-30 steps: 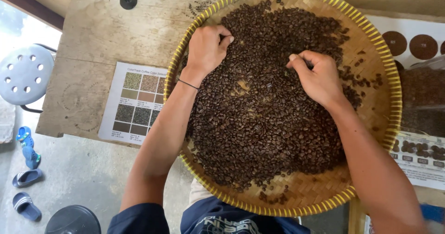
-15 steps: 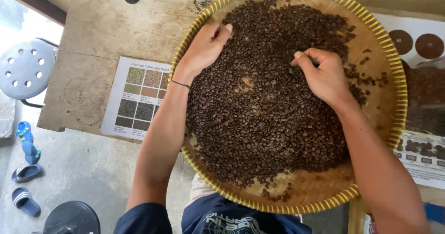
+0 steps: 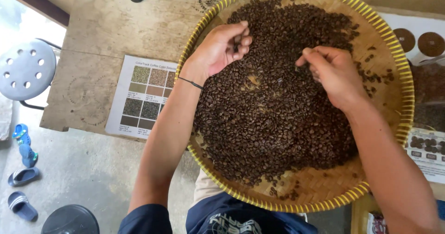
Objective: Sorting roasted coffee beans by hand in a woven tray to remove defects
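Far left, on the concrete floor [image 3: 83, 169]: a grey stool [image 3: 25, 69] w/ holes in the seat, blue sandals [image 3: 21, 169] below it, and a dark round lid-like thing [image 3: 69, 220] at the bottom edge. Next comes the worn wooden counter [image 3: 102, 34], w/ a printed colour chart [image 3: 141, 97] of square swatches lying flat on it, its right edge tucked under the tray.

The round woven tray [image 3: 324, 187] w/ a yellow-banded rim sits on the counter & overhangs its near edge toward the person. A wide heap of dark roasted coffee beans [image 3: 269, 123] covers most of it — bare weave shows at the bottom and along the right side.

Left hand [image 3: 220, 51] is at the tray's upper left, palm turned up a bit, fingers curled loosely around a few beans; a thin black band sits on the wrist. Right hand [image 3: 336, 76] is over the upper-right part of the heap, fingers bent in — thumb & fingertips pinched together just above the beans; can't tell whether a bean is between them.

Far right, beside the tray: a white sheet [image 3: 422, 39] w/ brown discs, and another card [image 3: 426, 155] w/ bean pics lower down.
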